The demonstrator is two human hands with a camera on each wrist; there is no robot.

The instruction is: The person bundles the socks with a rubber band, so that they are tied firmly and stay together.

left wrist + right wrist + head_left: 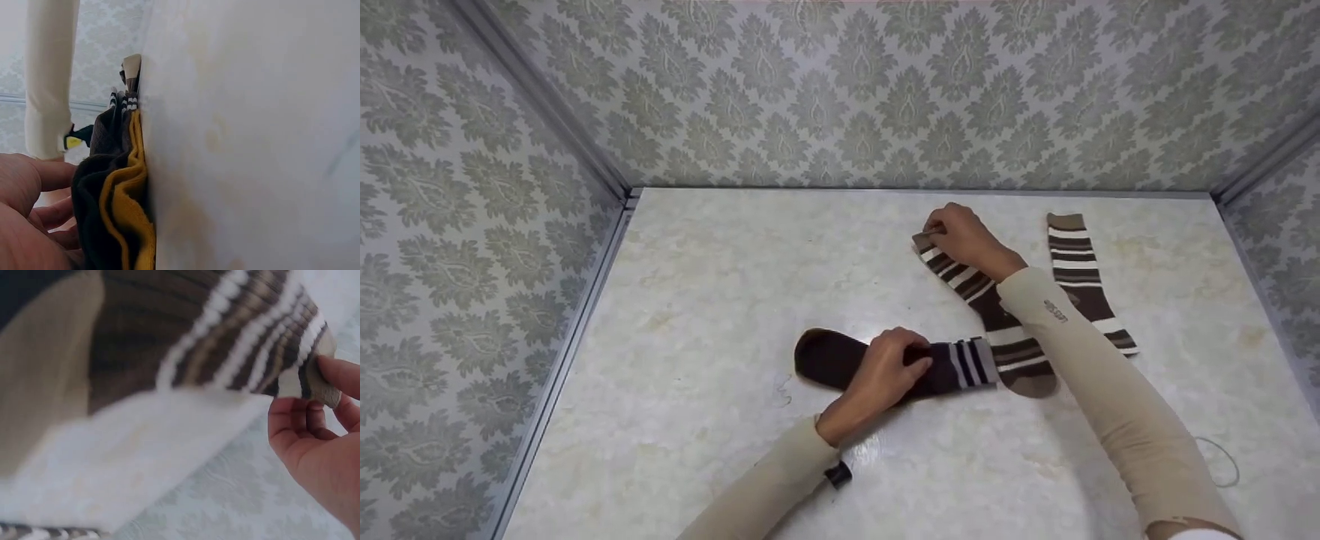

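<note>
In the head view a brown sock (1011, 341) with white stripes lies bent across the table, its cuff lifted. My right hand (969, 238) pinches that tan cuff between thumb and fingers; the right wrist view shows the striped cuff (292, 337) held there. A dark sock (829, 360) with pale stripes at its cuff lies sideways to the left, its cuff against the brown sock. My left hand (885, 367) rests on the dark sock's middle with bent fingers. Up close, dark layers (93, 202) and yellow layers (132, 202) are stacked beside the left fingers.
A second brown striped sock (1076, 262) lies to the right, partly covered by the right forearm. A thin pale loop (1234, 469) lies at the lower right. Patterned wall panels (862, 90) border the table (712, 262) at the back and sides.
</note>
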